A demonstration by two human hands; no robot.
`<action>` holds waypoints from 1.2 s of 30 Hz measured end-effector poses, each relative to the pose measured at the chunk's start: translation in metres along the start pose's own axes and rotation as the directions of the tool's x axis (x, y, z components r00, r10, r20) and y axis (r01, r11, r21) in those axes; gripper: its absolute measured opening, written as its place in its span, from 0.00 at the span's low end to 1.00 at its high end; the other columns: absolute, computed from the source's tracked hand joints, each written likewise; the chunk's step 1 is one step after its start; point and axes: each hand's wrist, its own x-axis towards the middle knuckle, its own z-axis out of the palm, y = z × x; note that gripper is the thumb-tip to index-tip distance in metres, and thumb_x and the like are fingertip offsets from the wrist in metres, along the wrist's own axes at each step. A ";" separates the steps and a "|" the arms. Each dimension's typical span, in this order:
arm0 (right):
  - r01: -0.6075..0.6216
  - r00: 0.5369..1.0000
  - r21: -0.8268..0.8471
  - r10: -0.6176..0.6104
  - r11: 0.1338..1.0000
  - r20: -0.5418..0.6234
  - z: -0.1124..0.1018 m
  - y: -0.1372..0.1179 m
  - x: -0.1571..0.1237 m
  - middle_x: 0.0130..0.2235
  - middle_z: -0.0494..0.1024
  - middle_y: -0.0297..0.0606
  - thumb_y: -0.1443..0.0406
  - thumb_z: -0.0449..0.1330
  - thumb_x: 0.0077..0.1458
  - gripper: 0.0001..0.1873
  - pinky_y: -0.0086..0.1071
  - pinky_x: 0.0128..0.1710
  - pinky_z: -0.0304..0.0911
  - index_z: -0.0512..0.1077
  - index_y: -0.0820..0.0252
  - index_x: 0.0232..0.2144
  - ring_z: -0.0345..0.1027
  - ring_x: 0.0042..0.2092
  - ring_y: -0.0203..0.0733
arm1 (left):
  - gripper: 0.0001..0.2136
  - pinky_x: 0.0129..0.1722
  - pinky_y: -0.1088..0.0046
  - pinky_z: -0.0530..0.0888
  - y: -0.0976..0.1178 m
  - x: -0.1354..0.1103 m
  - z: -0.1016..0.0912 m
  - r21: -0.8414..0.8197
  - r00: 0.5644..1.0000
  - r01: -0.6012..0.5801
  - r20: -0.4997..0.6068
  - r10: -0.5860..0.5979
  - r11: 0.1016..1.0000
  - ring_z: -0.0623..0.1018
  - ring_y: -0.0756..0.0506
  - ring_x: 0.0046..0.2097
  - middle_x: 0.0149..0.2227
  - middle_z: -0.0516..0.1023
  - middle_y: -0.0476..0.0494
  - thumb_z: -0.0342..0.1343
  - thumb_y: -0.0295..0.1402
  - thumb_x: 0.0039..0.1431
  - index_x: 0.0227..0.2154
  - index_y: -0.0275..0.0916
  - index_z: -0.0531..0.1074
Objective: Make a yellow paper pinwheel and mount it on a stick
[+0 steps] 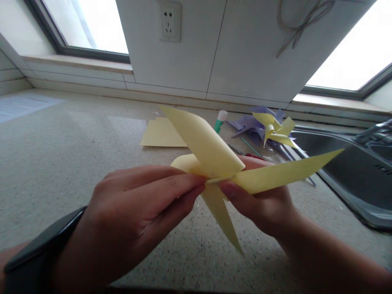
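Observation:
A yellow paper pinwheel is held up over the counter between both hands, its blades curled and pointing several ways. My left hand pinches near its centre, fingertips pressed together at a small pale strip. From the other side my right hand grips the paper, with the thumb in front and the fingers behind a long blade. Most of the right fingers are hidden by the paper. What lies under the left fingertips is too covered to make out.
Yellow paper sheets and a glue stick lie behind the hands. Finished pinwheels, one yellow and several purple, rest beside the metal sink. Scissors are partly hidden. A printed sheet lies at far left.

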 end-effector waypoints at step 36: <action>-0.106 0.994 0.049 0.105 0.993 0.009 0.000 0.003 0.000 0.30 0.80 0.34 0.71 0.61 0.56 0.10 0.27 0.22 0.69 0.77 0.49 0.35 0.72 0.27 0.38 | 0.05 0.29 0.83 0.73 -0.004 -0.002 0.003 -0.083 0.997 0.064 0.053 -0.060 0.994 0.76 0.56 0.26 0.36 0.83 0.59 0.58 0.32 0.64 0.42 0.48 0.76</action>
